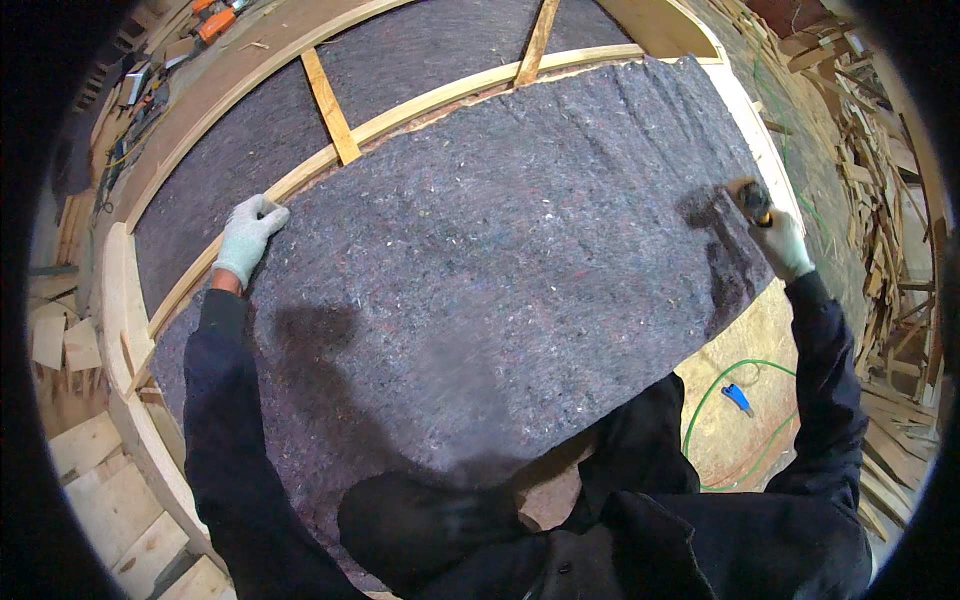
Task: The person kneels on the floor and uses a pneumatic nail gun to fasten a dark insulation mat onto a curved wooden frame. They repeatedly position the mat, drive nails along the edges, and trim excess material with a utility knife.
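A large grey felt sheet (500, 270) lies over a curved wooden frame (430, 105). My left hand (247, 235), in a pale glove, presses flat on the sheet's upper left edge against a frame rail. My right hand (778, 240), also gloved, grips a small orange and black tool (752, 200) at the sheet's right edge. Both arms wear dark sleeves. What the tool's tip touches is too small to tell.
A second layer of grey felt (250, 140) sits behind wooden slats (330, 105) in the frame. A green hose (715, 395) with a blue fitting (737, 398) lies on the board floor at lower right. Scrap wood (880, 200) piles up at right; wooden offcuts (65, 345) lie at left.
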Demonstrator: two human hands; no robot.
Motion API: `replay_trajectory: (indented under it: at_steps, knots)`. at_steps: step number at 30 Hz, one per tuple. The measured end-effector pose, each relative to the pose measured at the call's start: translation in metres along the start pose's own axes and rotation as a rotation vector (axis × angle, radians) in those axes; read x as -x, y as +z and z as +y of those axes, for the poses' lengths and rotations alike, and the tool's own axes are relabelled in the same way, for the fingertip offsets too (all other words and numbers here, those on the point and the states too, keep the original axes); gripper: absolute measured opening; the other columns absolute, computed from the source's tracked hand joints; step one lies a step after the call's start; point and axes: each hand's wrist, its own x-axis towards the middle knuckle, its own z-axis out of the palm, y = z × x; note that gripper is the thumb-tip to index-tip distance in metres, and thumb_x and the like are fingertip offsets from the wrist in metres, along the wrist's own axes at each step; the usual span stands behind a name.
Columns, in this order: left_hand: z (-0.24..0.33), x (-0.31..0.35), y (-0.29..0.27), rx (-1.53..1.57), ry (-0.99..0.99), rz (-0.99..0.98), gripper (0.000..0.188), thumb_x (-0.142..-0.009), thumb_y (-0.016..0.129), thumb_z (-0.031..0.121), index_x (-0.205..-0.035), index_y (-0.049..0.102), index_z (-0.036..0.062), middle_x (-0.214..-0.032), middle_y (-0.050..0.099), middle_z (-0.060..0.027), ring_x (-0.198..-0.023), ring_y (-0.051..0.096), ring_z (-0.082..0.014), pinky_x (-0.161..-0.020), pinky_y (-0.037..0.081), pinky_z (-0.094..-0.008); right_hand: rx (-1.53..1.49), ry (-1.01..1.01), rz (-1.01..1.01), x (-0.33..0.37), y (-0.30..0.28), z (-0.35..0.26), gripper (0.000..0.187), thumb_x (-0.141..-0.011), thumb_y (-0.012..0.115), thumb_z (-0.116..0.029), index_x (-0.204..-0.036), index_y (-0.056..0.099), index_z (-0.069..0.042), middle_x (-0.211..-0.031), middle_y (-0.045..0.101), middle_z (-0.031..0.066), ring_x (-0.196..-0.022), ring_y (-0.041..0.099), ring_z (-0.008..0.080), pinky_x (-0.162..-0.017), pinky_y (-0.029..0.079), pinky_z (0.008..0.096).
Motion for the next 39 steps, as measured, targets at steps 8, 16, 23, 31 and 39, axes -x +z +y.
replay_trajectory:
  at_steps: [8,16,23,31,39]
  knots:
    - [-0.011,-0.002,0.001,0.150,-0.020,-0.046,0.025,-0.087,0.073,0.024,-0.090,0.071,-0.0005,-0.080,0.068,-0.0064,-0.077,0.060,-0.0154,-0.073,0.048,-0.0324,-0.083,-0.570,-0.259,-0.123,-0.031,-0.113,0.028,-0.072,0.070,-0.013,-0.099,0.069,-0.008,-0.074,0.060,0.0057,-0.064,0.060,0.0218,-0.058,0.049,0.0349]
    - [-0.017,-0.002,0.005,0.192,-0.008,-0.035,0.022,-0.088,0.072,0.022,-0.091,0.070,-0.0001,-0.082,0.067,-0.0030,-0.078,0.059,-0.0145,-0.076,0.047,-0.0320,-0.633,-0.024,-0.266,-0.184,0.011,-0.188,0.024,-0.093,0.067,-0.026,-0.089,0.066,-0.003,-0.068,0.059,0.0013,-0.051,0.054,0.0103,-0.047,0.044,0.0267]
    - [-0.019,-0.002,0.007,0.165,0.048,-0.020,0.023,-0.089,0.070,0.023,-0.089,0.068,0.0009,-0.078,0.064,-0.0013,-0.077,0.055,-0.0117,-0.073,0.044,-0.0298,-0.600,-0.025,-0.305,-0.187,0.010,-0.203,0.024,-0.093,0.069,-0.028,-0.089,0.067,-0.004,-0.067,0.060,0.0011,-0.052,0.056,0.0107,-0.047,0.046,0.0267]
    - [-0.014,0.001,0.007,0.091,0.040,0.011,0.025,-0.089,0.070,0.025,-0.089,0.067,0.0006,-0.079,0.064,-0.0021,-0.077,0.055,-0.0116,-0.073,0.044,-0.0305,-0.516,-0.122,-0.391,-0.181,0.022,-0.238,0.027,-0.091,0.069,-0.027,-0.102,0.066,-0.003,-0.072,0.059,0.0031,-0.058,0.055,0.0112,-0.053,0.044,0.0259]
    - [-0.019,0.000,0.009,0.174,0.036,0.019,0.031,-0.088,0.072,0.029,-0.091,0.071,-0.0017,-0.081,0.069,-0.0093,-0.077,0.062,-0.0172,-0.074,0.048,-0.0332,-0.458,-0.107,-0.491,-0.167,0.013,-0.294,0.028,-0.092,0.068,-0.031,-0.096,0.066,-0.003,-0.071,0.060,0.0011,-0.055,0.055,0.0106,-0.054,0.045,0.0252]
